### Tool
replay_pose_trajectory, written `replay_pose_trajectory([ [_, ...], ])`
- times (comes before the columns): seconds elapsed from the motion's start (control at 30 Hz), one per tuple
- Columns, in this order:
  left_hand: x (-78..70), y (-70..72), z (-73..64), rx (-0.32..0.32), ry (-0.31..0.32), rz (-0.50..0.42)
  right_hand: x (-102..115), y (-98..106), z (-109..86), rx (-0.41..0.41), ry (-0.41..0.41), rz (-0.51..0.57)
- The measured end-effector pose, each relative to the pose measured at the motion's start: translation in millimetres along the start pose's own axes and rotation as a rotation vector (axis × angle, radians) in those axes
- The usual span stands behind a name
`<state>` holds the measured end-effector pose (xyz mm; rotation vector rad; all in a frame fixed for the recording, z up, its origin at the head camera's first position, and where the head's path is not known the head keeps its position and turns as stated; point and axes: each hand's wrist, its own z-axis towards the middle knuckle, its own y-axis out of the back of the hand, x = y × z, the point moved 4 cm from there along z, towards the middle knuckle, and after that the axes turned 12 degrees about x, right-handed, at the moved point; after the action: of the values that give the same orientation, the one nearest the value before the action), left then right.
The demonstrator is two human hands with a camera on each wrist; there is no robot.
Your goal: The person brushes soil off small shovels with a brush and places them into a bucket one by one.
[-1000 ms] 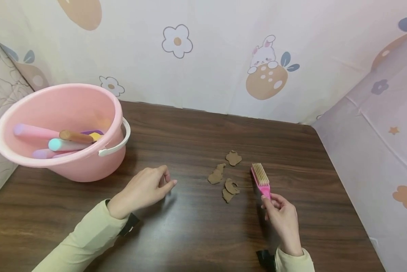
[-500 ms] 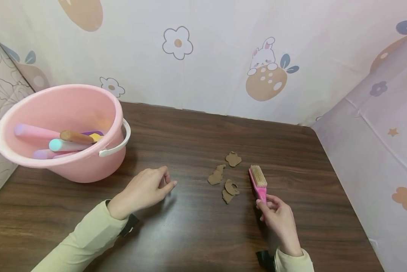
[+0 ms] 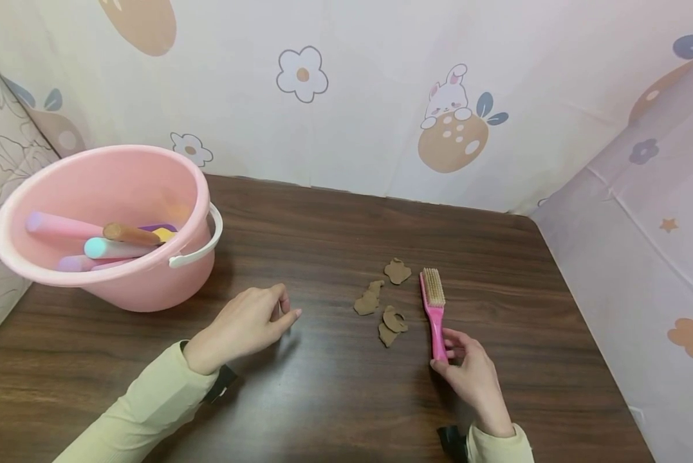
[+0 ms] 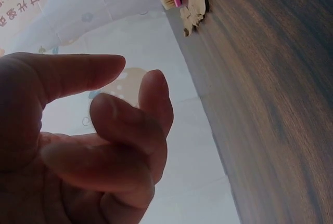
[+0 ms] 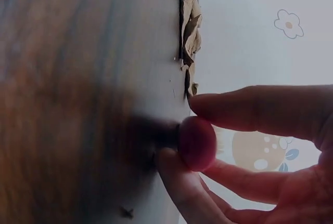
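Observation:
A pink brush (image 3: pixel 434 313) with pale bristles facing up is at the right of the dark table in the head view. My right hand (image 3: pixel 471 373) pinches the end of its handle, thumb on one side and fingers on the other. The rounded handle end (image 5: pixel 197 143) shows between the fingers in the right wrist view. Just left of the brush are several flat brown scraps (image 3: pixel 367 301) with ragged edges. My left hand (image 3: pixel 244 325) is farther left, its fingers loosely bent and holding nothing; the left wrist view shows a gap between thumb and fingers.
A pink bucket (image 3: pixel 166 292) with a white handle (image 3: pixel 198 253) stands at the back left. Several coloured handles (image 3: pixel 117 249) stick up inside it. A printed curtain (image 3: pixel 358 96) borders the table's back and right edges.
My right hand has slid down the brush handle toward its end, baring more of the handle. The brush has shifted slightly left and straightened. The left hand stays where it was.

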<state>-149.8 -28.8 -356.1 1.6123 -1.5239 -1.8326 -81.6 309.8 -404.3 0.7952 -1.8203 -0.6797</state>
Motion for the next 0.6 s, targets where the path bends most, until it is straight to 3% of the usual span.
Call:
replay_pose_trajectory([
  [0.37, -1.0, -0.1, 0.8, -0.004, -0.008, 0.009, 2.5, 0.7, -0.8, 0.005, 0.0, -0.013],
  [0.6, -0.7, 0.2, 2.7, 0.016, 0.011, -0.008, 13.3, 2.6, -3.8, -0.06, 0.107, -0.088],
])
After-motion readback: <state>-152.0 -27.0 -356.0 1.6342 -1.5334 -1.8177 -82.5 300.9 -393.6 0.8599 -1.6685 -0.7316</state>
